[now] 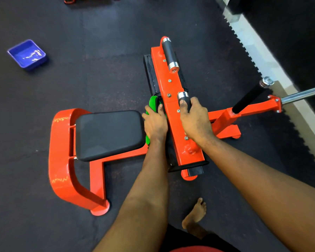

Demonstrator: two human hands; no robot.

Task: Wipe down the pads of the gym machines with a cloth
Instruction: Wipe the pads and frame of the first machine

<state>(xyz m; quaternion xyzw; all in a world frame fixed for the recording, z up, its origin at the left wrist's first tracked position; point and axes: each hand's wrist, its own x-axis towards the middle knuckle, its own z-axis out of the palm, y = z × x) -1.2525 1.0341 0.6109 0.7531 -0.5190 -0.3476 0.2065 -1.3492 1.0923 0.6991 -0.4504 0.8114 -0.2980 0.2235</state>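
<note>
While you wipe: your left hand is bent over the green cloth and holds it against the side of the black pad, which runs under the orange bar.
Right hand: your right hand is wrapped round the nearer black handle on top of the bar, with fingers and thumb closed on it.
Pad: only its left edge and near end show; whether the far stretch is wiped, you cannot tell.
Seat: the seat lies just left of your left hand, with no cloth on it.
Pinch risk: your left fingers sit in the gap between seat and pad. If the bar swings or drops when your grip on the handle eases, they could be caught.
Miss risk: most of the pad's face is hidden beneath the bar, so a pass along the edge alone would likely leave that face dirty.
Cloth risk: the cloth is bunched under your palm. A hard push could roll it out and drop it to the floor.
Foot: your bare foot stands near the frame's base, where a sideways step could stub it.
</note>
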